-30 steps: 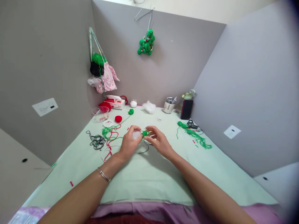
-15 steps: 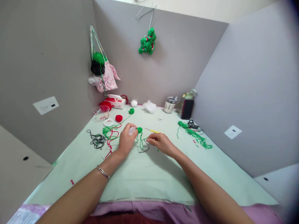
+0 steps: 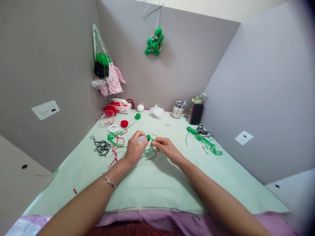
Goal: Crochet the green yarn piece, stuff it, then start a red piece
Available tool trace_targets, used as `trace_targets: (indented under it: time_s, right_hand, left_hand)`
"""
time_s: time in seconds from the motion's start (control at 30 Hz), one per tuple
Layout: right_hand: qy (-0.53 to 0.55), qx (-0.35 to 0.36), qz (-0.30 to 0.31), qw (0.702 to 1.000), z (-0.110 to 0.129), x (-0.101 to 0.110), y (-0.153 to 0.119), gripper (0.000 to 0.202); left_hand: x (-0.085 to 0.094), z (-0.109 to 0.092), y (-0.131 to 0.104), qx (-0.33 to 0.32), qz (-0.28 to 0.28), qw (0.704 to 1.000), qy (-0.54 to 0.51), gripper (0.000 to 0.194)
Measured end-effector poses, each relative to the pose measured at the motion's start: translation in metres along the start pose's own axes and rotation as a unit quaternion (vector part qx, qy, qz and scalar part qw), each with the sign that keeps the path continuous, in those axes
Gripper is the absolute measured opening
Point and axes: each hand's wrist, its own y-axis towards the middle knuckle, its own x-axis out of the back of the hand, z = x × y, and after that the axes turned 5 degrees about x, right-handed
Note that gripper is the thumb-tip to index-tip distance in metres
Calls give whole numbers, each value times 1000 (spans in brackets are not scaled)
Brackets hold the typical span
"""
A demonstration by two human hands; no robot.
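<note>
My left hand (image 3: 135, 147) is closed around a small green crocheted ball (image 3: 148, 137) and a whitish, translucent piece (image 3: 141, 140) whose kind I cannot make out. Close by on the right, the fingertips of my right hand (image 3: 165, 147) pinch green yarn (image 3: 151, 141) by the ball. Loops of this yarn hang below, between the hands. A crochet hook with a yellow handle (image 3: 158, 136) shows just beyond my right fingers, partly covered by them. Under the hands a short dark strand (image 3: 151, 158) curves over the pale green tablecloth (image 3: 157, 186).
Tangled black cord (image 3: 101, 146), red yarn (image 3: 115, 154) and a clear tub (image 3: 105, 118) lie to the left. White stuffing (image 3: 157, 111), a pen tin (image 3: 178, 109) and a phone (image 3: 196, 114) stand at the back. Green yarn pieces (image 3: 208, 144) and scissors (image 3: 202, 130) lie right.
My right hand has moved left and slightly up, closer to the green ball. Its yarn, which hung in a long loop, is now drawn up at my right fingertips.
</note>
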Motion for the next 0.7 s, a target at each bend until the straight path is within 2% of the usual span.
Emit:
trace_targets:
  time_s: [0.1,0.17,0.3,0.4,0.53,0.63,0.7]
  right_hand:
    - [-27,30,-41,998,5,3,-1,32]
    - [-37,49,-47,997,9,3,-3,28]
    - [-26,58,-26,998,11,2,-5,26]
    - [3,61,-39,997,8,3,-3,28]
    - [47,72,-84,993,6,7,-1,29]
    - [62,71,-87,992,5,8,-1,29]
    - [68,66,-87,992,5,7,-1,29]
  left_hand:
    - [0,-1,0,19,1,1000,-3,10]
    - [-1,0,2,34,15,999,-12,13]
    - [0,3,6,81,91,992,-40,20]
    - [0,6,8,117,133,982,-61,21]
    - [-1,6,6,167,174,963,-116,33]
    - [-2,2,4,197,212,943,-164,45]
    - [-1,-1,3,209,228,932,-188,46]
